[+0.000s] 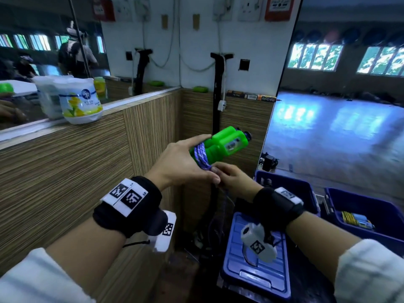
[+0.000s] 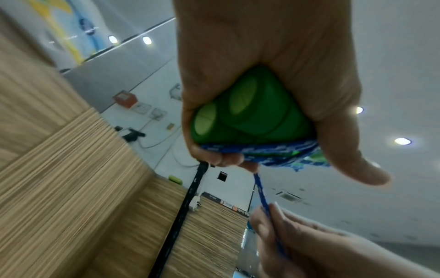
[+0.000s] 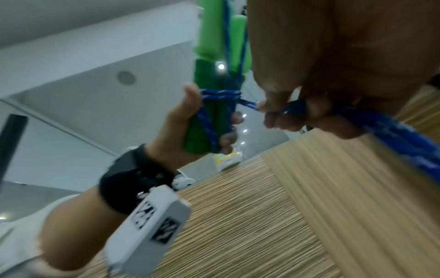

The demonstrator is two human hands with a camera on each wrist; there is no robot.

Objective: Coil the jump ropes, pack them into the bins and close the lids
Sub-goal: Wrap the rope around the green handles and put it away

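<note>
1. Wood-grain panelling (image 1: pixel 65 162) lines the corner below a mirror ledge (image 1: pixel 26 133), where a white plastic pack with yellow print (image 1: pixel 82 103) sits
2. At chest height the left hand (image 1: pixel 181 165) grips the 2 green handles (image 1: pixel 220 143) of a jump rope, held side by side, fingers curled round them
3. Blue patterned rope (image 1: pixel 202 155) is wound in several turns around the handles near the left palm; the left wrist view shows the handles' round ends (image 2: pixel 240 101) against the palm
4. The right hand (image 1: pixel 235 181) sits just below the left, pinching the free run of rope (image 3: pixel 247 103) between thumb and fingertips, taut from the wraps
5. Below the hands, the loose rope hangs towards the floor
6. 1 blue bin (image 1: pixel 306 193) stands open beside its hinged lid (image 1: pixel 236 259), which lies flat
7. A 2nd open blue bin (image 1: pixel 384 215) to the right holds a coiled yellow and blue item (image 1: pixel 355 220)
</note>
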